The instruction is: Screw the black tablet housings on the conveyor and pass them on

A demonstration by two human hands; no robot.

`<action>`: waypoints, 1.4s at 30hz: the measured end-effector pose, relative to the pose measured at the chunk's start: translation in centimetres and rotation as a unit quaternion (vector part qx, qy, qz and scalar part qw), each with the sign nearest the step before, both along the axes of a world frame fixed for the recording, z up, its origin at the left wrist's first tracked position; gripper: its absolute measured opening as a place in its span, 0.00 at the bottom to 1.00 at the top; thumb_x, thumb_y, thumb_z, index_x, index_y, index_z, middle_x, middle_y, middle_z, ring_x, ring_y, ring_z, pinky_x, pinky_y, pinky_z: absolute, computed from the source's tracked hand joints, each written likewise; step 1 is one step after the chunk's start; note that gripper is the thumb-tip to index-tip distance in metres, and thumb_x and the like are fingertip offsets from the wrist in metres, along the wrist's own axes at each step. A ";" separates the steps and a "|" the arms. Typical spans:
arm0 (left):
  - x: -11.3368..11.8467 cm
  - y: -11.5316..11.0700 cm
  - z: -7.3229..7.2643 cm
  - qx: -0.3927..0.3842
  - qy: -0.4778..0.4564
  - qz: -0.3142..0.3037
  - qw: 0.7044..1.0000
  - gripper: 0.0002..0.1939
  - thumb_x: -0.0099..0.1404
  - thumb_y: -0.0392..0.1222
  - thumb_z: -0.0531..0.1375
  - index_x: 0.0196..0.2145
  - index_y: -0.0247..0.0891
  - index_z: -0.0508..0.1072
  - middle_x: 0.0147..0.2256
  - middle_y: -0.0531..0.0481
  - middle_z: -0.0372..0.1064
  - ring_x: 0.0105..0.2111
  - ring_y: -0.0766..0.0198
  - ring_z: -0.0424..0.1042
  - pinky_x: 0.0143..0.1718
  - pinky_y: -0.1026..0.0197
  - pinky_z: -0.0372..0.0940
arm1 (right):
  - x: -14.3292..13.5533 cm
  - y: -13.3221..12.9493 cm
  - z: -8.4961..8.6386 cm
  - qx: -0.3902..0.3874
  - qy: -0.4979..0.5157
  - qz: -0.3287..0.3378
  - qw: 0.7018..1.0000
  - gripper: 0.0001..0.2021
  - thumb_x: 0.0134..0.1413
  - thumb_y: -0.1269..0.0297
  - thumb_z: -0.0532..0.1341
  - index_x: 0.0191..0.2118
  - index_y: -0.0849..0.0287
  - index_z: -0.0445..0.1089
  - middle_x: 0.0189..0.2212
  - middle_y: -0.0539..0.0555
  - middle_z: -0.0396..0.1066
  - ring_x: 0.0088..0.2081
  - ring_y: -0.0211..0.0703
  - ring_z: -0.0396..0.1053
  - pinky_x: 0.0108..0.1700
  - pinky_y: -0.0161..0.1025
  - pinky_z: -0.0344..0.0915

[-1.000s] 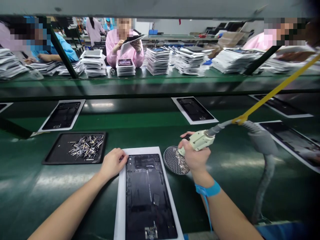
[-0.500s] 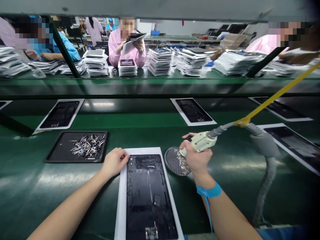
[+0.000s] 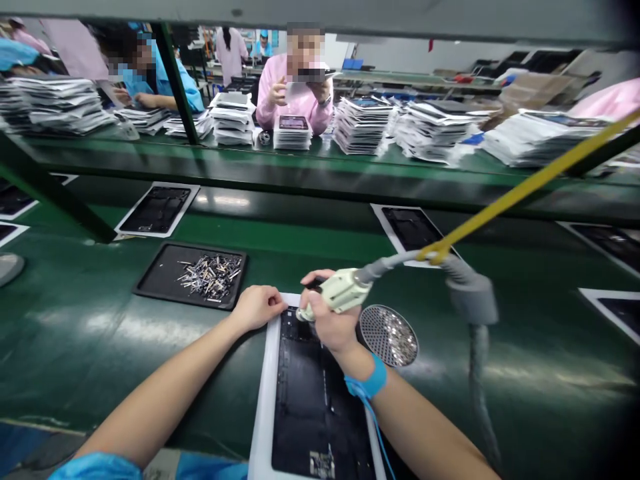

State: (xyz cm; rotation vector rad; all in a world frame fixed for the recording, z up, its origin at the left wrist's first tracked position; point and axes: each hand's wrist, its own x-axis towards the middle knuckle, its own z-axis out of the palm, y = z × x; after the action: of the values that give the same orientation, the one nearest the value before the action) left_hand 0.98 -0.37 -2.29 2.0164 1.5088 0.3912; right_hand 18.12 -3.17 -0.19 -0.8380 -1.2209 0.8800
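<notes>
A black panel lies on a white sheet in front of me. My left hand rests at the sheet's top left corner, thumb and fingers pressed together on its edge. Wrapped in my right hand is a pale green powered driver, its tip over the panel's upper left part. The exact contact of the tip is too small to tell. Just right of that hand sits a round perforated dish with small shiny parts, probably screws.
A black tray of small strips lies left. Further panels on sheets, one at the back left, line the bench. A grey cable and yellow strap hang at right. Across the bench, people sit behind paper stacks.
My right hand has moved the driver left from above the round dish to the panel's upper left part. The view has turned, and my left hand stays at the sheet's corner.
</notes>
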 end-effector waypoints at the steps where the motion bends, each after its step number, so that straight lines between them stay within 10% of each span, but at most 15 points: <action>1: 0.0 0.0 0.1 -0.002 0.001 -0.001 1.000 0.12 0.64 0.45 0.62 0.25 0.38 0.76 0.25 0.52 0.74 0.26 0.65 0.68 0.28 0.64 0.53 | -0.7 0.3 -0.3 -0.002 -0.008 0.008 1.000 0.12 0.58 0.60 0.65 0.46 0.53 0.66 0.38 0.51 0.73 0.23 0.35 0.70 0.26 0.37 0.72; 23: -0.1 0.2 -0.3 0.011 0.029 -0.013 0.999 0.11 0.64 0.43 0.60 0.26 0.38 0.76 0.27 0.49 0.76 0.28 0.62 0.72 0.28 0.62 0.53 | -2.8 1.6 -1.8 -0.039 -0.017 0.037 0.998 0.16 0.54 0.60 0.67 0.47 0.54 0.66 0.37 0.52 0.75 0.27 0.39 0.73 0.33 0.42 0.76; 34: 1.9 -0.1 -0.7 0.190 0.062 -0.034 0.979 0.17 0.65 0.51 0.65 0.46 0.38 0.76 0.44 0.43 0.71 0.46 0.53 0.69 0.48 0.54 0.65 | 11.1 0.3 1.8 0.036 -0.033 -0.238 0.970 0.09 0.54 0.67 0.66 0.42 0.57 0.70 0.32 0.49 0.73 0.21 0.34 0.69 0.24 0.36 0.69; 42: 6.7 3.4 0.8 0.017 0.100 -0.178 0.979 0.10 0.69 0.45 0.61 0.31 0.40 0.76 0.30 0.49 0.73 0.32 0.60 0.72 0.35 0.61 0.62 | 14.8 1.7 -0.3 0.011 -0.030 -0.277 0.960 0.11 0.52 0.65 0.67 0.42 0.58 0.70 0.31 0.50 0.74 0.20 0.34 0.69 0.25 0.36 0.69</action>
State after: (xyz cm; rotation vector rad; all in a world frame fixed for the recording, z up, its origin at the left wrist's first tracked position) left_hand 7.72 2.98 -1.49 2.3542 1.2189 0.0691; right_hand 32.87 -1.47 -0.49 -1.1219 -0.9680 0.3869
